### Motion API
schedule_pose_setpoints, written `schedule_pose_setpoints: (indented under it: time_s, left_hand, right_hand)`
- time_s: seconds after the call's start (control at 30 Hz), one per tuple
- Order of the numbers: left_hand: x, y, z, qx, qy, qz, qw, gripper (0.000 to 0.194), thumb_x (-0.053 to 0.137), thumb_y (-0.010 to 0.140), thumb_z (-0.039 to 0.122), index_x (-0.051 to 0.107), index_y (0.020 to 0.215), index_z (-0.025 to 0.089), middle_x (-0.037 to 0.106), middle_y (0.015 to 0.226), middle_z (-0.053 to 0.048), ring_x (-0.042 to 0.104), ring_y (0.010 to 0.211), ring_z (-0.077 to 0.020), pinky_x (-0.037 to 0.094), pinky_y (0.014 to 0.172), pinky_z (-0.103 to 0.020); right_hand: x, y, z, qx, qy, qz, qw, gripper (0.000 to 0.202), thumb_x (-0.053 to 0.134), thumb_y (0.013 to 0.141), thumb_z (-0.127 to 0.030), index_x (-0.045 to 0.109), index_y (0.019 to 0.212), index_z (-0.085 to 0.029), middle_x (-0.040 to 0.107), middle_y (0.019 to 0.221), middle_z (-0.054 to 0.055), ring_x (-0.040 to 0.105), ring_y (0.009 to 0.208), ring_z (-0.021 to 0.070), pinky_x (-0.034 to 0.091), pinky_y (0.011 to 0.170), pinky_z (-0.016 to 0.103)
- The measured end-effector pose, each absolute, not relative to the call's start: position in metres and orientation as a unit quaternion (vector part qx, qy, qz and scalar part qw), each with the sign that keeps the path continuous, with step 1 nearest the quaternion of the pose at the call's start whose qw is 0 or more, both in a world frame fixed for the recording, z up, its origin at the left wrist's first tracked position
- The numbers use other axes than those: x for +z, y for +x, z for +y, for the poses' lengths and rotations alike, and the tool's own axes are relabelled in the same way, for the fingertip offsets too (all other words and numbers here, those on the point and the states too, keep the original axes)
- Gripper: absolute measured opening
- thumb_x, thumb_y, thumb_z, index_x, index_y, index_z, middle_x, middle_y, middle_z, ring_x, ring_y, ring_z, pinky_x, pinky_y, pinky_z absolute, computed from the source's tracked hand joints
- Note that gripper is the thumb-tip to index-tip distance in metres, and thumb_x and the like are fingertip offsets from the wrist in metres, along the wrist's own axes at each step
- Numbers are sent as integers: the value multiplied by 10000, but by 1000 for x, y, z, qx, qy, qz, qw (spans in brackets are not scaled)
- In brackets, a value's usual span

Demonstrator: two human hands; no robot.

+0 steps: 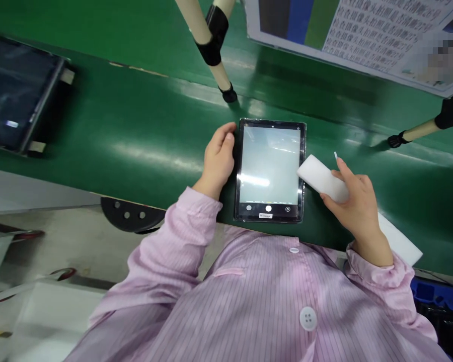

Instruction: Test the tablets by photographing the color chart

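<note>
A tablet (271, 161) lies on the green bench, its lit screen showing a camera-like display with a white round button near the bottom. Close against its left edge rests my left hand (219, 158), fingers loosely bent, thumb a little apart from the index finger, with nothing visible in it. My right hand (357, 201) grips a white foam-like strip (317, 173) between thumb and fingers. The strip's end reaches the tablet's right edge, and white material in line with it shows beyond my wrist. A thin white stick (335, 156) pokes up by my right index finger.
Another dark tablet (18, 95) sits raised on supports at the left. Pale stand legs with black joints (226, 90) (419, 136) come down behind the tablet. A printed board (347, 42) stands at the back right. A blue crate (438, 296) is below the bench.
</note>
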State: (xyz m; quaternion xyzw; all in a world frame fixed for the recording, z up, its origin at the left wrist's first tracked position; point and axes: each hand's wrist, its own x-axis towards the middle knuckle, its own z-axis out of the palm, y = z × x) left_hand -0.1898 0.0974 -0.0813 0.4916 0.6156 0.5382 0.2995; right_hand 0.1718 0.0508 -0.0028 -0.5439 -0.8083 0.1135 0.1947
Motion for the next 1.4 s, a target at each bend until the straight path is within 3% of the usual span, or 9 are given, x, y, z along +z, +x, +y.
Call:
schedule_pose_setpoints:
  time_s: [0.17,0.33,0.7,1.13,1.4]
  left_hand:
    - [-71,-193,144,482,549,623,281,379,512,1084,474,802,1195,257,771,1315,-55,649,1355,-269,419,1255,-476]
    - [-70,-184,145,484,555,621,269,377,509,1079,499,820,1070,287,795,1181,-34,663,1262,-276,442,1222,-447]
    - [-64,-182,137,427,583,648,242,452,380,1113,522,792,1165,343,769,1315,-15,612,1370,-263,424,1240,-425]
    - [-61,-185,133,439,590,637,231,609,357,1087,676,807,1209,284,778,1300,-60,665,1296,-274,487,1165,-455]
    - [-63,-188,132,430,590,641,235,498,375,1103,616,798,1189,368,768,1323,4,658,1316,-245,486,1191,-430]
  right_hand:
    - [-5,173,50,111,-536,-813,201,837,732,905,-324,378,1662,-286,765,1329,65,616,995,313,531,967,508]
    - [-8,173,46,112,-538,-811,203,807,706,927,-352,376,1660,-281,766,1319,81,632,998,312,538,957,503]
    - [-7,172,42,92,-536,-814,206,772,702,941,-343,394,1646,-275,773,1302,86,646,997,305,552,910,473]
    - [1,169,51,98,-540,-816,181,769,691,929,-344,405,1639,-275,771,1299,74,637,1006,315,536,931,495]
    - [2,169,50,92,-533,-820,185,764,684,935,-351,413,1643,-258,777,1231,84,634,982,312,528,959,505]
